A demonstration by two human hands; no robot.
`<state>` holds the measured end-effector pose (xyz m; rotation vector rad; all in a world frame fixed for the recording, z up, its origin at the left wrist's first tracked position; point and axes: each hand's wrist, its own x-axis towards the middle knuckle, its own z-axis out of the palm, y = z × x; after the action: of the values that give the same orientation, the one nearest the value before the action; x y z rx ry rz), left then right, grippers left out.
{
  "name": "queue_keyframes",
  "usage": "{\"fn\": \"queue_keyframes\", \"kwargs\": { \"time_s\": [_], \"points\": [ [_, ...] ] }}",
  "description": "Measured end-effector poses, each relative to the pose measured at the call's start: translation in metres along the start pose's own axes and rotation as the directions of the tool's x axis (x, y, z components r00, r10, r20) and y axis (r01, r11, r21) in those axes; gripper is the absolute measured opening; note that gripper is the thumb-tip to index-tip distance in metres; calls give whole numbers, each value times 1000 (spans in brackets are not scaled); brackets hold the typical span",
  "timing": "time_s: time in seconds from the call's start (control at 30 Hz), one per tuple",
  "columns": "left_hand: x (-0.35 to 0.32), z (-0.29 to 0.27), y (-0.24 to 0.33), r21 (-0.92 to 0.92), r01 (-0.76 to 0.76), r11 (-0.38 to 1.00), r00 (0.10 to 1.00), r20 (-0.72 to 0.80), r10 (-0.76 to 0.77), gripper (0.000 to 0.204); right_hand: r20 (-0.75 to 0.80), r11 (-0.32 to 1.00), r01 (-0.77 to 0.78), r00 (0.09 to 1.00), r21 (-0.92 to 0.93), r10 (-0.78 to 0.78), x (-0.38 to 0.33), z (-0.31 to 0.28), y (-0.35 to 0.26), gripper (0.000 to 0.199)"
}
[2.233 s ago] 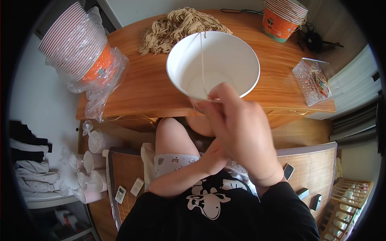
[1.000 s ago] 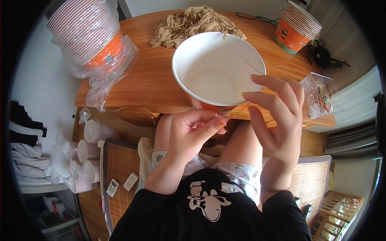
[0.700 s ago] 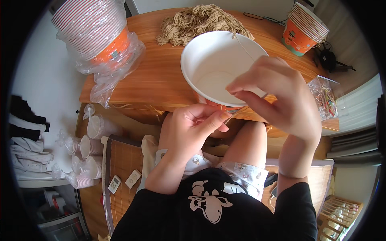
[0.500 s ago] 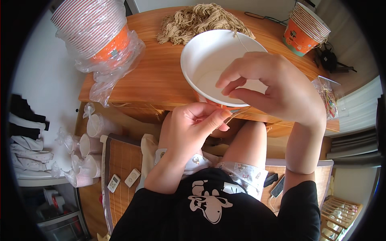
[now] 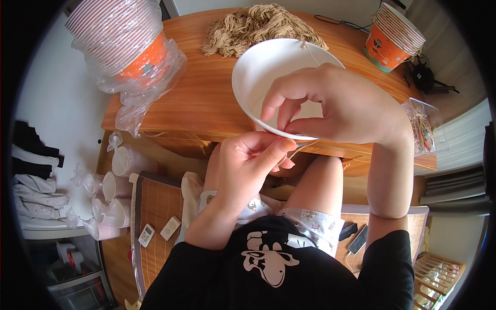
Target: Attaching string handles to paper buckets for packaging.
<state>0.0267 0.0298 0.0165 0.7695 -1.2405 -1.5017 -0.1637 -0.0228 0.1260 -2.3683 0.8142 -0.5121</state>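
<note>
A white-lined paper bucket stands tilted toward me at the table's near edge, its outside orange where it shows. One end of a tan cord hangs from its far rim. My left hand is closed in a pinch below the near rim, with a length of tan cord between thumb and forefinger. My right hand reaches over the opening. Its fingers are curled down inside, thumb and fingertips drawn together close to the near inner wall. Whatever lies between those fingertips is too small to make out.
A heap of tan cords lies at the back of the wooden table. Bagged stacked buckets stand at left, more stacked buckets at back right. A clear box of thin coloured pieces sits at the right edge.
My right hand has moved left and down into the bucket, its fingers closing toward the near wall. My left hand keeps its pinch in nearly the same place.
</note>
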Motion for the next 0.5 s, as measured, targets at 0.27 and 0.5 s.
{"fn": "queue_keyframes", "kwargs": {
  "time_s": [0.27, 0.5],
  "points": [
    [-4, -6, -8, -120, -118, 986, 991, 56, 125, 22, -349, 985, 62, 930, -160, -115, -10, 10, -9, 32],
    [-2, -11, -19, -26, -355, 935, 932, 64, 356, 20, -632, 963, -109, 771, -247, -75, -36, 72, -41, 34]
  ]
}}
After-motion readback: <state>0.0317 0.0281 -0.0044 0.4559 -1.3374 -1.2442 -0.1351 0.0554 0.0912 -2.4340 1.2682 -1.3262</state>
